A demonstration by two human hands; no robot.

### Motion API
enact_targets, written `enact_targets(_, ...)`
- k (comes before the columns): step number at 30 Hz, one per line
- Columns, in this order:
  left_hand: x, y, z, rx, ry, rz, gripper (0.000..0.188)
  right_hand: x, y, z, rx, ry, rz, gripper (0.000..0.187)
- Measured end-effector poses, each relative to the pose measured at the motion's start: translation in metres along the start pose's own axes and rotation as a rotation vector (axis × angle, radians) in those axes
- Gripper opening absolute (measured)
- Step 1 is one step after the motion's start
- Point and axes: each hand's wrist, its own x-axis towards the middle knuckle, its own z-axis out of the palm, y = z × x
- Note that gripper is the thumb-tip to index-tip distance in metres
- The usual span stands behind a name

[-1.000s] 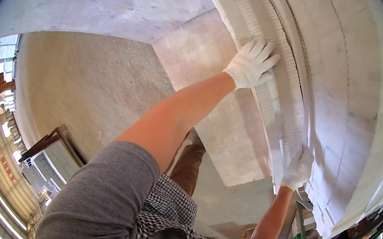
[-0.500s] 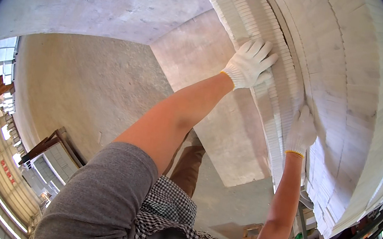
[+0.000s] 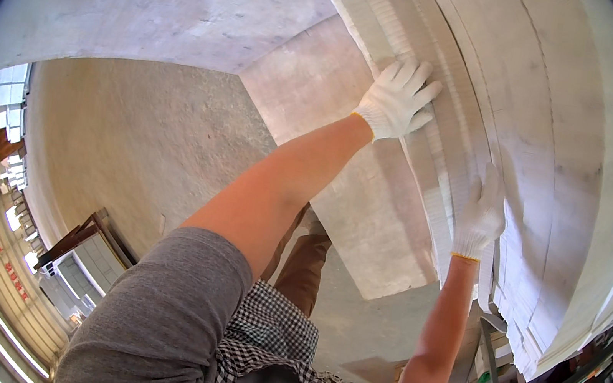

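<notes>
Both hands wear white knit gloves with yellow-edged cuffs. My left hand (image 3: pixel 398 99) lies with its fingers spread on a long, pale, finely ribbed strip (image 3: pixel 444 86) that runs from the top down to the lower right. Its palm is by the strip's left edge. Further down and to the right, my right hand (image 3: pixel 480 218) has its fingers stretched out along the same strip, beside the large pale layered stack (image 3: pixel 559 155). Whether the right fingertips press on the strip or the stack, I cannot tell. Left of the strip lies a flat, light pinkish board (image 3: pixel 366 207).
A large pale surface (image 3: pixel 176 4) spans the upper left. Below it stretches the grey-brown floor (image 3: pixel 144 131). A dark-framed panel (image 3: pixel 88 263) stands at the lower left. A grey metal frame (image 3: pixel 491 363) shows under the stack at the lower right.
My right hand has shifted slightly, with its fingers more parted. The left hand stays nearly in place. The strip's ribs look flatter and smoother than before.
</notes>
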Motion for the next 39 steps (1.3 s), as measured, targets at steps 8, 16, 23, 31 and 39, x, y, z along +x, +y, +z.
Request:
enact_targets(8,-0.002,0.003,0.001,0.035,-0.008,-0.007,0.062,-0.052,0.005,0.014,-0.124,-0.239,0.155,0.047)
enact_targets(16,-0.003,0.002,0.004,0.048,-0.04,-0.016,0.065,-0.041,0.013,0.015,-0.121,-0.366,0.19,0.053)
enact_targets(23,0.004,-0.001,-0.007,0.062,-0.048,-0.021,0.063,-0.032,0.024,0.011,-0.239,-0.399,0.036,0.054)
enact_targets(31,0.007,-0.014,-0.003,0.194,-0.082,-0.074,0.059,-0.025,0.024,0.017,-0.245,-0.322,0.014,0.048)
enact_targets(39,0.007,-0.021,-0.007,0.213,-0.059,-0.047,0.055,-0.03,0.018,0.02,-0.194,-0.266,0.13,0.044)
